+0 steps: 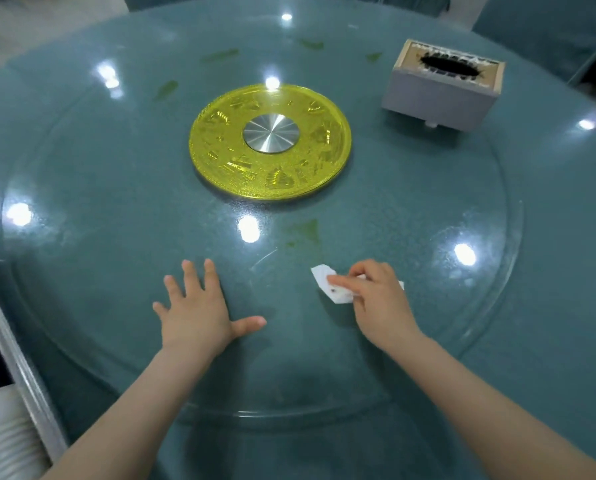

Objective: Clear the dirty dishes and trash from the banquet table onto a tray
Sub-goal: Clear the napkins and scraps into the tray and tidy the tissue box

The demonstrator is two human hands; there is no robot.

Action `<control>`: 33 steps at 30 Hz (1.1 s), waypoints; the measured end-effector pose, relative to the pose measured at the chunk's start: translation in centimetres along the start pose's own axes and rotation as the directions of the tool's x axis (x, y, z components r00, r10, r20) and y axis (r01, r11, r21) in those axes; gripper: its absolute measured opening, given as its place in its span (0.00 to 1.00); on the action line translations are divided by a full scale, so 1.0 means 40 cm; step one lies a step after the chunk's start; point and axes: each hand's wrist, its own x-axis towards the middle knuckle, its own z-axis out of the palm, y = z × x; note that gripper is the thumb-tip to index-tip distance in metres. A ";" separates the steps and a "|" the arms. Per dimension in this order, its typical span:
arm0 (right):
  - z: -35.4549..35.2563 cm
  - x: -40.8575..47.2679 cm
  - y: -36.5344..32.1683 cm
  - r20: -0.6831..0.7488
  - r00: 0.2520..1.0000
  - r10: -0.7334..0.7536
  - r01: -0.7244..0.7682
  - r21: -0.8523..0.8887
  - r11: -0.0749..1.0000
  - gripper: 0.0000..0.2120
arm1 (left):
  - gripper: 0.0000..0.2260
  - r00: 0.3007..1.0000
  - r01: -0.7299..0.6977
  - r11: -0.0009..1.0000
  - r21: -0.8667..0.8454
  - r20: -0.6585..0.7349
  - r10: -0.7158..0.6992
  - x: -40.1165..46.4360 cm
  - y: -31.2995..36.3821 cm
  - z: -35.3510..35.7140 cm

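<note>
My right hand [376, 296] grips a folded white paper napkin [327, 284] and holds it against the glass turntable [116, 188] near the front of the round teal table [566, 237]. Part of the napkin sticks out to the left of my fingers and a small corner shows on the right. My left hand [199, 306] lies flat on the glass with fingers spread, a little to the left of the napkin, holding nothing. Green smears [303, 232] mark the glass just beyond the napkin.
A yellow-gold disc with a metal hub [270, 142] sits at the turntable's centre. A grey tissue box [442, 86] stands at the back right. A metal cart rail [16, 362] and stacked white plates [2, 434] are at the lower left. Teal chairs [549, 26] stand behind the table.
</note>
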 end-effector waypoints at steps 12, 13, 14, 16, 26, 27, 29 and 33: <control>0.006 0.333 -0.027 -0.157 0.943 0.292 -0.292 0.024 0.956 0.14 | 0.59 1.000 -0.010 1.000 0.028 -0.024 0.011 -0.011 0.019 0.007; 0.013 0.369 -0.030 -0.201 0.916 0.347 -0.351 0.020 0.936 0.15 | 0.59 0.999 -0.011 0.999 0.035 -0.033 0.012 -0.011 0.021 0.007; 0.026 0.395 -0.035 -0.211 0.901 0.379 -0.388 -0.001 0.922 0.14 | 0.59 0.999 -0.010 0.999 0.042 -0.045 0.012 -0.010 0.022 0.007; 0.059 0.421 -0.040 -0.181 0.910 0.372 -0.392 -0.084 0.916 0.16 | 0.59 0.998 -0.007 0.999 0.051 -0.061 0.010 -0.007 0.023 0.008; 0.098 0.143 -0.107 0.122 0.988 -0.095 0.097 -0.008 0.995 0.20 | 0.58 0.999 -0.006 0.998 0.058 -0.034 0.008 -0.016 0.026 0.006; 0.094 0.103 -0.110 0.116 0.985 -0.126 0.124 0.021 0.992 0.20 | 0.58 0.999 -0.008 0.998 0.055 -0.031 0.010 -0.019 0.027 0.004; 0.078 0.049 -0.105 0.108 0.981 -0.161 0.156 0.059 0.986 0.20 | 0.58 0.999 -0.012 0.999 0.046 -0.031 0.014 -0.024 0.032 -0.003; 0.046 0.047 -0.088 0.104 0.993 -0.053 0.042 0.102 0.994 0.21 | 0.57 0.999 -0.028 0.999 0.023 -0.035 0.028 -0.039 0.037 -0.013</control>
